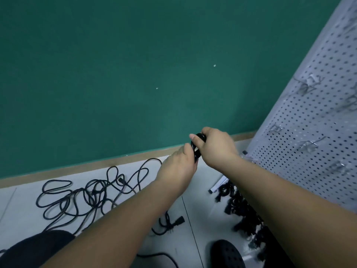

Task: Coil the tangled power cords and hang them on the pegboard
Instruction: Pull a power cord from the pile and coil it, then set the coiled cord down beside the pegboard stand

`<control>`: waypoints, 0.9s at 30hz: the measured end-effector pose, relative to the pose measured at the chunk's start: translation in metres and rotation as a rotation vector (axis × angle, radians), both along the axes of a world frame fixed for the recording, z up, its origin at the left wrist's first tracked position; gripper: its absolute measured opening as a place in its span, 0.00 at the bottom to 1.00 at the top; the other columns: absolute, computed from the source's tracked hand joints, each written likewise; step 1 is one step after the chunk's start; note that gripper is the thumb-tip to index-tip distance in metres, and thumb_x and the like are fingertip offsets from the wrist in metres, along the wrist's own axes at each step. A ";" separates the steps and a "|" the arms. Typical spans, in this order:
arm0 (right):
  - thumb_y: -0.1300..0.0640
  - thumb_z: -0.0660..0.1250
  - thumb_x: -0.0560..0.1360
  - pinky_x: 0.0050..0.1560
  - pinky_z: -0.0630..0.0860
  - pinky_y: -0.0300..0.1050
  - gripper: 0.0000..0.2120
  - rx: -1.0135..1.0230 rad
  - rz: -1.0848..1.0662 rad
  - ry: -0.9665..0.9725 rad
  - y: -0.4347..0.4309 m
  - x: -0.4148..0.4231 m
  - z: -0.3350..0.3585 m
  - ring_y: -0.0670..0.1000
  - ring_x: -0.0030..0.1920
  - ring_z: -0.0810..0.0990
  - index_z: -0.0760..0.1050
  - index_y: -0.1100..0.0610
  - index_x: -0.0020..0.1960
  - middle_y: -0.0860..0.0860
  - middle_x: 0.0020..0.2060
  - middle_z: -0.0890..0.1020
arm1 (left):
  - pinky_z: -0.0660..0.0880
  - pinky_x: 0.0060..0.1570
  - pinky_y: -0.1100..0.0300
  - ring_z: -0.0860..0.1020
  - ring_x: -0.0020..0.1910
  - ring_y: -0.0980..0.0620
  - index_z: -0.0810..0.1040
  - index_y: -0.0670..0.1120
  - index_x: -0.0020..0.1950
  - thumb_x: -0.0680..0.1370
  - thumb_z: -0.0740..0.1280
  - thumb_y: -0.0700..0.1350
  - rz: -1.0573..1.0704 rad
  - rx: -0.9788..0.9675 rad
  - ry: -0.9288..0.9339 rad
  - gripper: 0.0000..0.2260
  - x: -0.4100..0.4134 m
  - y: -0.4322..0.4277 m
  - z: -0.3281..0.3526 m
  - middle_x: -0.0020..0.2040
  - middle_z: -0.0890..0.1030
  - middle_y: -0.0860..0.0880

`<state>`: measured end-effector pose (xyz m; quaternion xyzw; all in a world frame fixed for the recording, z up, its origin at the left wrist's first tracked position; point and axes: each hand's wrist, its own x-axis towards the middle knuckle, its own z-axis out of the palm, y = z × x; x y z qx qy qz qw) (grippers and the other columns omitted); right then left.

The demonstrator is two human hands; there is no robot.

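A green wall fills the upper view, with two small pale specks on it. A tan baseboard runs along its foot, above a white tiled floor crossed by thin dark seams. A black perforated shoe stands at the bottom edge.

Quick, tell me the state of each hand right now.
Left hand: closed, fingers holding the lower end of the black cord coil.
Right hand: closed, gripping the upper end of the same coil, thumb across it.
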<state>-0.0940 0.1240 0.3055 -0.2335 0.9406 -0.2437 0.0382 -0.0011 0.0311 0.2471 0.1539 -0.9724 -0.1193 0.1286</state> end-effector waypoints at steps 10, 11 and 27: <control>0.42 0.59 0.86 0.39 0.82 0.48 0.18 -0.144 -0.136 -0.459 0.102 0.013 -0.061 0.51 0.38 0.86 0.76 0.55 0.62 0.50 0.42 0.85 | 0.75 0.31 0.52 0.77 0.38 0.45 0.65 0.50 0.53 0.83 0.61 0.63 -0.115 1.000 -0.190 0.17 -0.012 0.045 -0.072 0.44 0.78 0.42; 0.43 0.59 0.87 0.40 0.84 0.51 0.18 -0.121 -0.129 -0.505 0.109 0.020 -0.071 0.52 0.39 0.86 0.77 0.56 0.61 0.50 0.44 0.85 | 0.78 0.33 0.50 0.79 0.41 0.42 0.66 0.50 0.53 0.80 0.61 0.68 -0.073 1.071 -0.230 0.21 -0.015 0.046 -0.082 0.47 0.79 0.39; 0.51 0.69 0.83 0.52 0.83 0.47 0.10 -0.344 -0.326 -0.627 0.125 0.040 -0.239 0.45 0.44 0.85 0.83 0.44 0.63 0.43 0.39 0.86 | 0.79 0.54 0.62 0.84 0.55 0.50 0.85 0.45 0.59 0.86 0.63 0.45 0.147 1.361 -0.346 0.11 -0.020 0.073 -0.186 0.52 0.88 0.48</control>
